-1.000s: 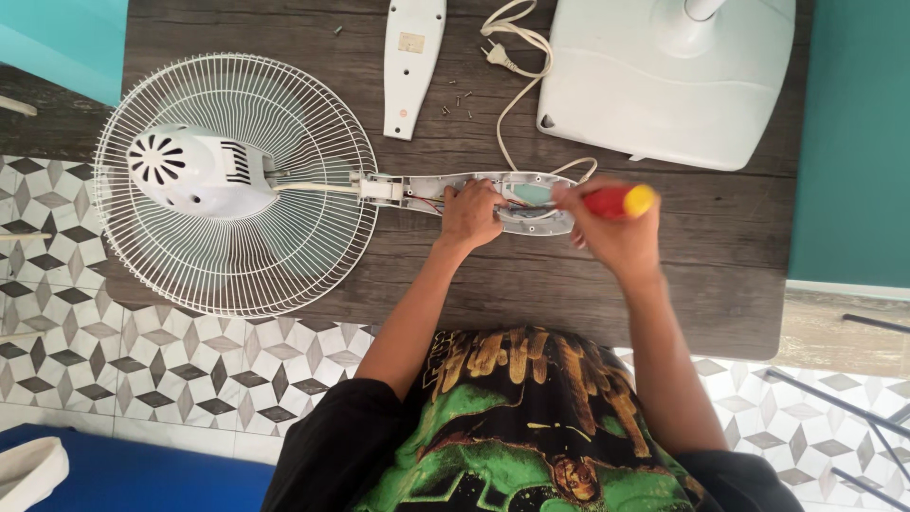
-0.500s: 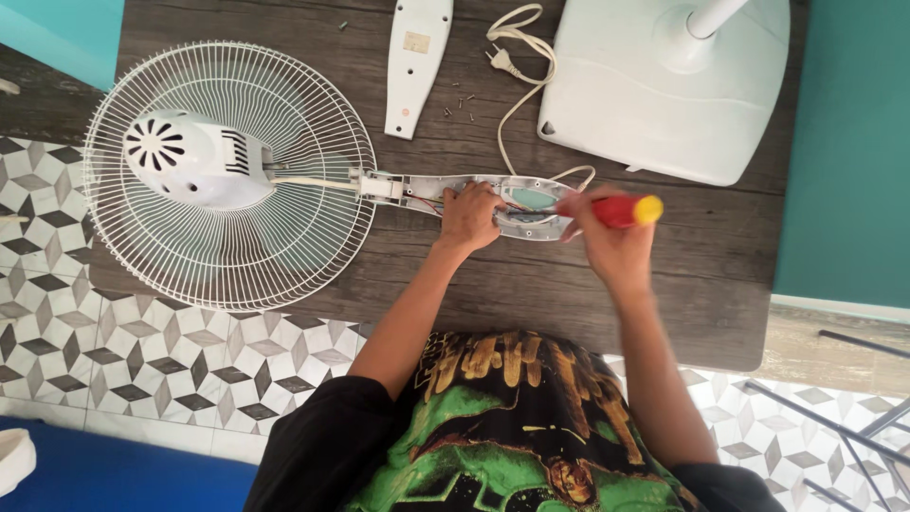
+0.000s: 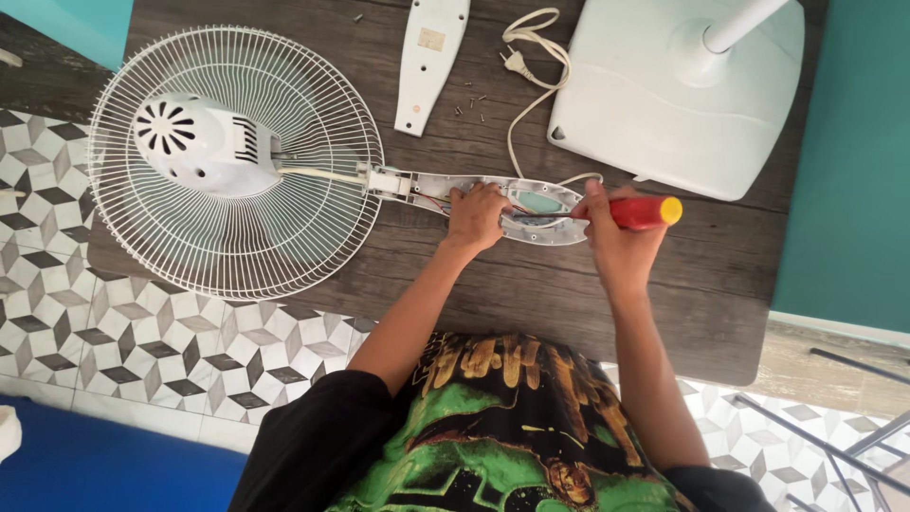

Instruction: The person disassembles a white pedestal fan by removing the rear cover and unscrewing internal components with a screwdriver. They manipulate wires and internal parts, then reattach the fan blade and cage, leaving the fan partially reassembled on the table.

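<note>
Near table edge (image 3: 569,322) — both hands (image 3: 474,216), screwdriver (image 3: 640,212)

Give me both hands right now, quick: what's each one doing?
Left hand: pressed down on the opened fan control housing; whether it grips cannot be told.
Right hand: closed around the red-handled screwdriver.
</note>
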